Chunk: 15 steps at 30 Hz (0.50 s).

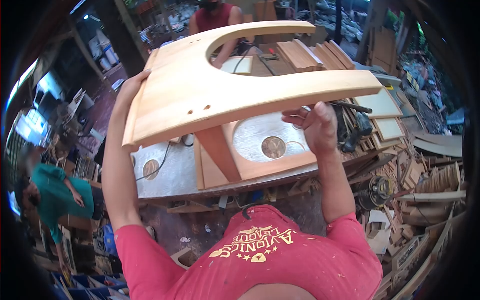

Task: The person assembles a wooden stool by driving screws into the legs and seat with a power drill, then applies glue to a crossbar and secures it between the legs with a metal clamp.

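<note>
Gripping the end of the cut-out wooden panel (170, 85) above the metal-topped bench (175, 175) with the left hand (133, 85); holding the right hand (321, 127) open beside the nearer prong (330, 85) — contact unclear; ideally supporting both ends evenly, avoiding twisting.

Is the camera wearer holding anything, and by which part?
Yes: the left hand holds a U-shaped wooden piece by its closed end's outer edge. The right hand is open near one prong; whether it touches cannot be told.
</note>
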Available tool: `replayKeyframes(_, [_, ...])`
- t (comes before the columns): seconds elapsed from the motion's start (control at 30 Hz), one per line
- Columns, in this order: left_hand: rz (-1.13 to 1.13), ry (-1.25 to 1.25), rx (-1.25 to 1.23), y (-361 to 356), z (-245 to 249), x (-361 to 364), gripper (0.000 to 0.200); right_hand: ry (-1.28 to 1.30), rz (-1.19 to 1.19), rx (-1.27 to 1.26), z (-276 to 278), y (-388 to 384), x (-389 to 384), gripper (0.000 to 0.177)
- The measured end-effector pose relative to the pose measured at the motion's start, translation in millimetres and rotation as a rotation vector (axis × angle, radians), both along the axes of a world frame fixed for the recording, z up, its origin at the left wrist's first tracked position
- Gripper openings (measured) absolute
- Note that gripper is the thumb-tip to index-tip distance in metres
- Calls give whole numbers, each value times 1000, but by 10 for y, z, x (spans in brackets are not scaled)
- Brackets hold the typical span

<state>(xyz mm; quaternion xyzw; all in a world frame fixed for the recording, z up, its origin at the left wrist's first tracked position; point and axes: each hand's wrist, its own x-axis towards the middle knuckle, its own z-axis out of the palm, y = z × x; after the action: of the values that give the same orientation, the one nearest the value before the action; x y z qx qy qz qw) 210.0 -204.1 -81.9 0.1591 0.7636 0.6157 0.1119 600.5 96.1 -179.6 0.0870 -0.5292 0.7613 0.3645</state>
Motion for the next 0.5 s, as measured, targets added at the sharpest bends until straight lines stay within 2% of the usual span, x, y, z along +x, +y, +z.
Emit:
replayKeyframes(0.03, [-37,-31,39,3,15,68,39,-24,-19,19,-4,-30,45,74])
replayKeyframes(0.1, [-91,-124,165,12,-43,96,41,-49,-18,49,-65,-47,105,83])
replayKeyframes(0.13, [-65,-113,132,-1,-52,93,41,-59,21,21,-153,-15,124,84])
replayKeyframes(0.23, [-17,-108,92,-52,1,39,41,-149,5,33,-493,161,120,73])
replayKeyframes(0.27, [-28,-140,113,-65,-7,33,42,-233,-107,80,-528,230,133,61])
replayKeyframes(0.37, [-71,-197,183,12,-23,78,43,-411,-378,209,-530,498,154,46])
replayKeyframes(0.4, [-74,-210,207,0,-10,105,43,-416,-435,220,-457,514,189,35])
replayKeyframes(0.5, [-43,-240,114,63,124,412,44,-331,-338,193,-505,557,212,34])
